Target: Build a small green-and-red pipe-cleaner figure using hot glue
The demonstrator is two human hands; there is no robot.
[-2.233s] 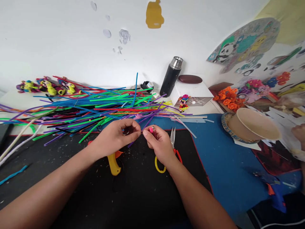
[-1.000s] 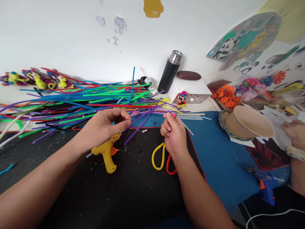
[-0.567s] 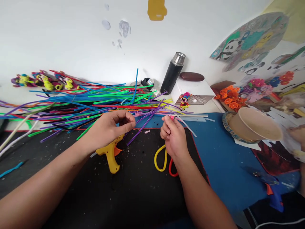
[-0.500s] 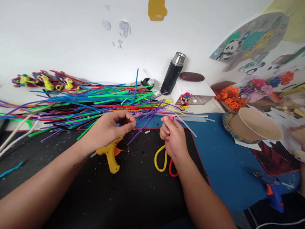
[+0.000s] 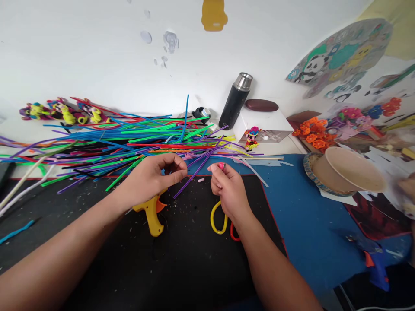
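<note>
Left hand (image 5: pixel 152 177) was curled over the yellow glue gun (image 5: pixel 151 214), thumb and forefinger tips pressed together; couldn't tell if anything sat between them. Right hand (image 5: pixel 227 192) pinched a small pink piece (image 5: pixel 221 166) at its fingertips, raised just off the black mat (image 5: pixel 181 259), with the scissors (image 5: pixel 220 218) lying under its wrist. The pink piece was just right of the left fingertips, hands near but apart. Between them lay a purple pipe cleaner (image 5: pixel 191 178), long axis slanting from near-left to far-right into the pipe cleaner pile (image 5: pixel 113 142), left hand the nearer one. Black flask (image 5: pixel 235 101) stood at the back, paper bowl (image 5: pixel 346 168) well off to the right
</note>
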